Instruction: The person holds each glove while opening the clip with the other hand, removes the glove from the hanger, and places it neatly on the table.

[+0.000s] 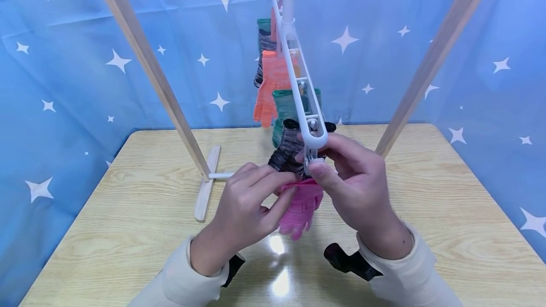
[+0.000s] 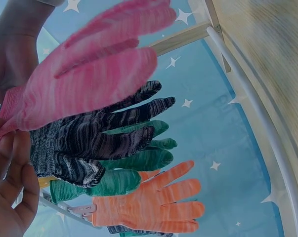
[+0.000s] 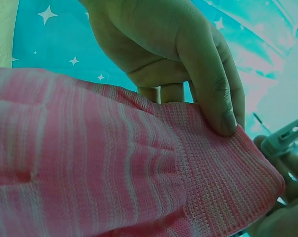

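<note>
A pink knit glove [image 1: 300, 207] hangs fingers-down below the near end of a white clip hanger [image 1: 315, 142]. My left hand [image 1: 251, 198] pinches the edge of its cuff between thumb and fingers. At the hanger's end, my right hand [image 1: 358, 179] grips a white clip [image 1: 314, 157] between thumb and fingers. In the right wrist view the ribbed cuff of the pink glove [image 3: 114, 163] lies close to the clip; whether the clip bites it is hidden. Just behind hangs a black-and-grey glove [image 2: 74, 143], then a green glove [image 1: 283, 112] and an orange glove [image 1: 273, 79].
More gloves, one black-and-grey with a green cuff [image 1: 263, 44], hang at the hanger's far end. Wooden posts [image 1: 149, 67] [image 1: 439, 56] rise on both sides. A post foot [image 1: 207, 184] and white bar [image 1: 221, 176] sit over the wood-grain table [image 1: 128, 231]. Behind is a blue starred curtain [image 1: 183, 37].
</note>
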`<state>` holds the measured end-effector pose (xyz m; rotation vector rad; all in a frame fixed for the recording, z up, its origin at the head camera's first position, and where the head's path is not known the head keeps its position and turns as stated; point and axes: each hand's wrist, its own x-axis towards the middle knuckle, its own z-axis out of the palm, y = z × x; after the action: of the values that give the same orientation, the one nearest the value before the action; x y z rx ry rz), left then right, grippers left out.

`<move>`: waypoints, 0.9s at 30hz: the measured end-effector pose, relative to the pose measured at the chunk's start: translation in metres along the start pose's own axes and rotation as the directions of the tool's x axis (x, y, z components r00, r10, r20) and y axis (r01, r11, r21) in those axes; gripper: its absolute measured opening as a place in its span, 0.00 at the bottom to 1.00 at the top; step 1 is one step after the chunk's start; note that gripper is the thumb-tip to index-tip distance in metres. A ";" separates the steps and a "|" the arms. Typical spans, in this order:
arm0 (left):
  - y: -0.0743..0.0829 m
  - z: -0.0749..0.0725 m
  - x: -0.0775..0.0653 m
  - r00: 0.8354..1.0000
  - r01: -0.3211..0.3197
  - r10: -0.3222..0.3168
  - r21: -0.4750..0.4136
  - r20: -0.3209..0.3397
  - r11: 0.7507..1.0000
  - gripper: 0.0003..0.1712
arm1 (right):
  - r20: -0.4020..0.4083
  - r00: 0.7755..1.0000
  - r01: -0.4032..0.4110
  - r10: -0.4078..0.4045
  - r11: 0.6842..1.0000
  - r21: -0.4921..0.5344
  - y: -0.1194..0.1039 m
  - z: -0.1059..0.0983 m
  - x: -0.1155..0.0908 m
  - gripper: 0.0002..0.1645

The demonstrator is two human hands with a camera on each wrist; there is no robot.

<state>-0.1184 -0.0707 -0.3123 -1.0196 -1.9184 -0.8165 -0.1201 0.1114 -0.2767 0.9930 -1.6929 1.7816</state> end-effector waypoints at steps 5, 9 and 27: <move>0.000 0.000 0.000 1.000 -0.003 0.003 0.002 -0.003 1.000 0.04 | 0.015 1.000 -0.001 0.000 1.000 0.020 0.002 -0.001 -0.001 0.23; 0.000 0.001 -0.001 1.000 0.009 -0.009 -0.022 0.003 1.000 0.05 | 0.016 1.000 -0.007 0.007 1.000 0.024 0.002 -0.001 -0.002 0.24; 0.000 0.002 0.000 0.998 0.055 -0.052 -0.089 0.026 0.995 0.06 | 0.026 0.999 -0.026 0.025 0.999 0.045 0.000 -0.005 -0.002 0.25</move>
<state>-0.1190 -0.0692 -0.3136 -1.0393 -1.9508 -0.9327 -0.1199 0.1166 -0.2777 1.0220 -1.6952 1.8380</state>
